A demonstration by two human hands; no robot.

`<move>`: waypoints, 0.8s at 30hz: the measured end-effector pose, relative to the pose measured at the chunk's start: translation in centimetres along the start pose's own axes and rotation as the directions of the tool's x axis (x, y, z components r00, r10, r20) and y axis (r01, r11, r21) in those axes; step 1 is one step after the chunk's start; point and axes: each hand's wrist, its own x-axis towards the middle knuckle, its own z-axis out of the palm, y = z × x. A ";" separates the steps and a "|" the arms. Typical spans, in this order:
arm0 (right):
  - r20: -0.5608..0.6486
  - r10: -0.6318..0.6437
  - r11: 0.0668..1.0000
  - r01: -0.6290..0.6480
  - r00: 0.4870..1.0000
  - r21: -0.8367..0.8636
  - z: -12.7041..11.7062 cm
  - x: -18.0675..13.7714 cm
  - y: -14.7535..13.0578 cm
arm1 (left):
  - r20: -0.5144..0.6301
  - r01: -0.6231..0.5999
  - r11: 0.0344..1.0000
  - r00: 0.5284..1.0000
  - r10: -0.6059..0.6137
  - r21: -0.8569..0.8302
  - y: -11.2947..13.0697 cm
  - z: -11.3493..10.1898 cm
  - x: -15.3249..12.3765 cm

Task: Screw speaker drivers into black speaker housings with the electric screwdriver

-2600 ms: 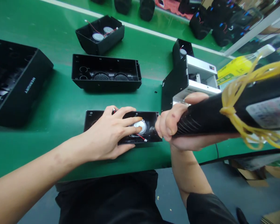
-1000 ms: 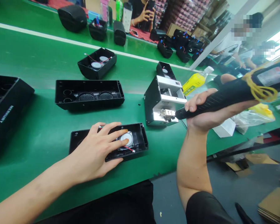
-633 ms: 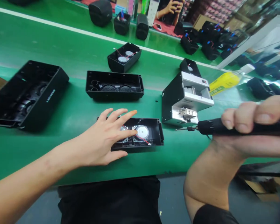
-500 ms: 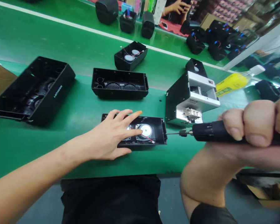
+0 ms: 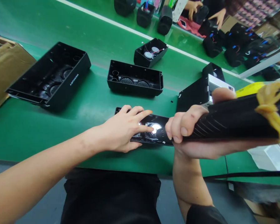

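My left hand (image 5: pixel 123 132) lies with spread fingers across a black speaker housing (image 5: pixel 166 123) on the green bench. Inside the housing, a round speaker driver (image 5: pixel 156 128) shows by my fingertips; a second one is partly covered by my hand. Closed around a black electric screwdriver (image 5: pixel 231 119), my right hand (image 5: pixel 188 126) is over the housing's right end in the picture. A yellow band (image 5: pixel 270 105) is tied round the tool's rear. The screwdriver's bit is hidden behind my fingers, so contact with the housing cannot be made out.
Behind lie an open black housing (image 5: pixel 135 88), a smaller one with two drivers (image 5: pixel 142 59), and a larger one (image 5: pixel 70 88) at left. A cardboard box (image 5: pixel 11 68) borders that side. A black-and-silver machine (image 5: pixel 192 93) stands behind the screwdriver. Across the bench, a co-worker's hands (image 5: pixel 192 7) handle a black part.
My right hand has brought the screwdriver left over the housing's right end, and its bit is now out of sight. My left hand keeps its place on the housing. The view has shifted.
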 end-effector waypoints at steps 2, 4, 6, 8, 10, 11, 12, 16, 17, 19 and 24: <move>-0.070 -0.038 0.997 0.042 0.997 0.064 0.5 0.1 0.8 | -0.006 -0.001 1.000 1.000 0.001 -0.005 0.0 0.1 0.0; -0.106 -0.052 0.994 0.062 0.993 0.094 0.8 0.1 1.4 | -0.007 -0.003 1.000 1.000 0.003 -0.007 0.0 0.1 0.1; -0.113 -0.053 0.992 0.065 0.992 0.110 1.0 0.2 1.8 | -0.006 -0.001 1.000 1.000 0.001 -0.008 0.0 0.1 0.1; -0.108 -0.054 0.990 0.067 0.993 0.125 0.9 0.1 2.0 | -0.006 0.001 1.000 1.000 -0.001 -0.009 -0.1 0.1 0.1; -0.092 -0.056 0.989 0.068 0.994 0.132 0.8 0.1 2.1 | -0.011 0.004 1.000 1.000 -0.004 -0.010 -0.1 0.1 0.1; -0.076 -0.054 0.989 0.064 0.996 0.131 0.6 0.1 2.1 | -0.014 0.003 1.000 1.000 -0.003 -0.011 -0.1 0.1 0.1; -0.060 -0.048 0.990 0.056 0.997 0.129 0.5 0.2 2.1 | -0.016 0.001 1.000 1.000 -0.002 -0.013 -0.1 0.1 0.1; -0.026 -0.021 0.988 0.025 0.999 0.153 -0.3 0.5 2.2 | -0.017 0.000 1.000 1.000 0.000 -0.016 -0.1 0.1 0.0; -0.023 -0.012 0.988 0.016 1.000 0.154 -0.4 0.7 2.4 | -0.016 0.001 1.000 1.000 -0.001 -0.016 0.0 0.1 0.0; -0.033 -0.018 0.989 0.023 0.999 0.143 -0.8 0.9 2.7 | -0.017 0.002 1.000 1.000 -0.002 -0.019 0.0 0.1 0.0; -0.036 -0.039 0.991 0.044 0.999 0.130 -0.8 1.0 3.2 | -0.028 0.001 1.000 1.000 -0.002 -0.017 0.1 0.2 0.0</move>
